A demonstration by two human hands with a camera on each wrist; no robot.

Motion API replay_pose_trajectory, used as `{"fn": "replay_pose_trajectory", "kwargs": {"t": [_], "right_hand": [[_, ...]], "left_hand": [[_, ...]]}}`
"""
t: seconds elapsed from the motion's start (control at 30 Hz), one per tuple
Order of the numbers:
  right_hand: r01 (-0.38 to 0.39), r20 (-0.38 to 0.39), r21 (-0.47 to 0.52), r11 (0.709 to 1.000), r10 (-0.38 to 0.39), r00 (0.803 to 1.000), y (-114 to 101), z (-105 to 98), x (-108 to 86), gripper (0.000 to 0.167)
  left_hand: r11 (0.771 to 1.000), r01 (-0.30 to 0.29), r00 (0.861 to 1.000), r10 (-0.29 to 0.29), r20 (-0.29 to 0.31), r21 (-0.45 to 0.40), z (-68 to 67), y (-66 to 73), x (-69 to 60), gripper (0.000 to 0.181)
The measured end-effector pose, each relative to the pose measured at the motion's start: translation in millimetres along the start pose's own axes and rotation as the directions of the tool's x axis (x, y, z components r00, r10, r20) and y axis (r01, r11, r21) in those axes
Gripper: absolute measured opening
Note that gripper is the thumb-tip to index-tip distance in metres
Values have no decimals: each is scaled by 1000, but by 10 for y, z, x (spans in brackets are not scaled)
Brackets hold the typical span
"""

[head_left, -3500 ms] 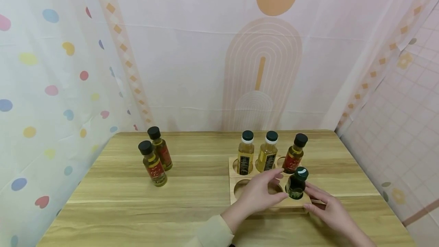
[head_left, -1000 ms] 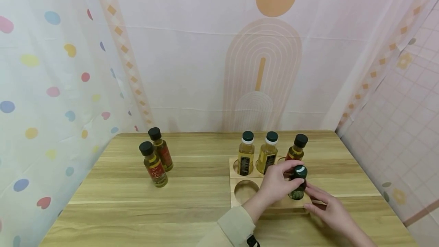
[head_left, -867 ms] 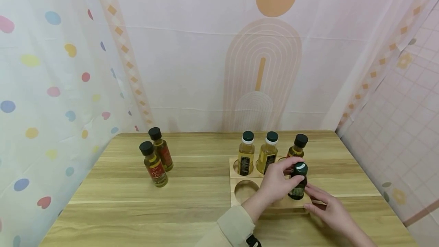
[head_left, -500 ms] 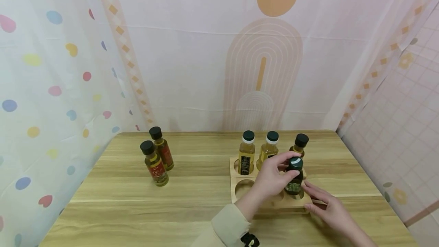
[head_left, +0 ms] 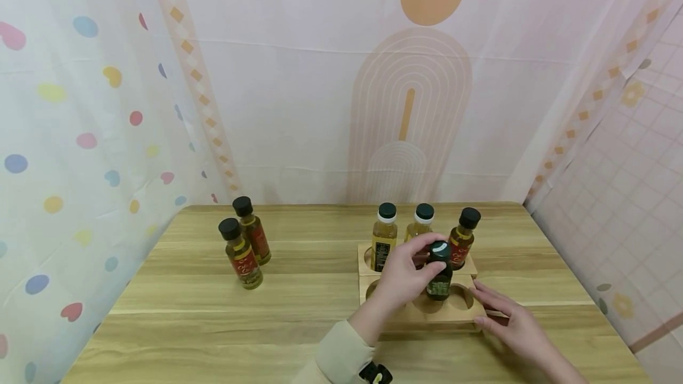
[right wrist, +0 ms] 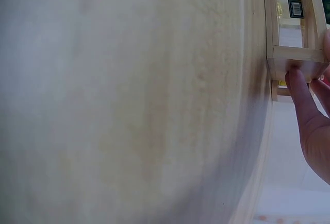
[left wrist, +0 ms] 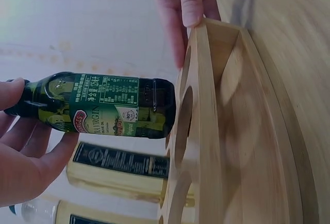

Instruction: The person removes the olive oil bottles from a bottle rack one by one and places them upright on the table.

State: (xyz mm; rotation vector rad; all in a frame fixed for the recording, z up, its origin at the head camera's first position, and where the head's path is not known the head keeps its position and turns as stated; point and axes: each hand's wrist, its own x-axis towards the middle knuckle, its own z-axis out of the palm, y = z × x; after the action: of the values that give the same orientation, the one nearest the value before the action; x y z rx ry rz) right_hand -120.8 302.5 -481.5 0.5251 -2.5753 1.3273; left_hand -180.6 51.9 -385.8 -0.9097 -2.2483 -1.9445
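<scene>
My left hand (head_left: 401,274) pinches a small dark green olive oil bottle (head_left: 440,283) near its cap. The bottle stands upright above the middle hole in the front row of a wooden bottle rack (head_left: 453,316); in the left wrist view, its base is close to the hole rim. My right hand (head_left: 514,323) holds the rack's right end, its thumb near the front corner. Behind, in the rear row, are two pale oil bottles with white-collared caps, one at the left (head_left: 385,242) and one in the middle (head_left: 418,229), plus a red-labelled oil bottle (head_left: 460,246) at the right.
Two more red-labelled oil bottles, a front one (head_left: 242,262) and a rear one (head_left: 257,239), stand close together on the left of the wooden table (head_left: 213,336). A patterned curtain (head_left: 299,105) hangs behind the table.
My left hand took hold of the green bottle, lifted it from the front right hole, and moved it left to over the middle hole. My right hand has stayed at the rack's end.
</scene>
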Motion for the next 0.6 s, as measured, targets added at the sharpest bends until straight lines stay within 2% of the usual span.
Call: {"fn": "replay_pose_trajectory", "kwargs": {"t": [0.2,0.4,0.6], "right_hand": [[33,-14,-23,999,-33,999,18,5,-7,48],[44,-17,-4,999,-44,999,17,4,-1,48],[49,-8,-4,999,-49,999,-18,-3,24,48]], "left_hand": [[1000,-12,1000,12,-25,-9,-119,-57,-48,39],[1000,-1,999,1,-47,-12,-251,-33,-102,38],[1000,-26,998,26,-48,1,-392,-32,-128,38]]}}
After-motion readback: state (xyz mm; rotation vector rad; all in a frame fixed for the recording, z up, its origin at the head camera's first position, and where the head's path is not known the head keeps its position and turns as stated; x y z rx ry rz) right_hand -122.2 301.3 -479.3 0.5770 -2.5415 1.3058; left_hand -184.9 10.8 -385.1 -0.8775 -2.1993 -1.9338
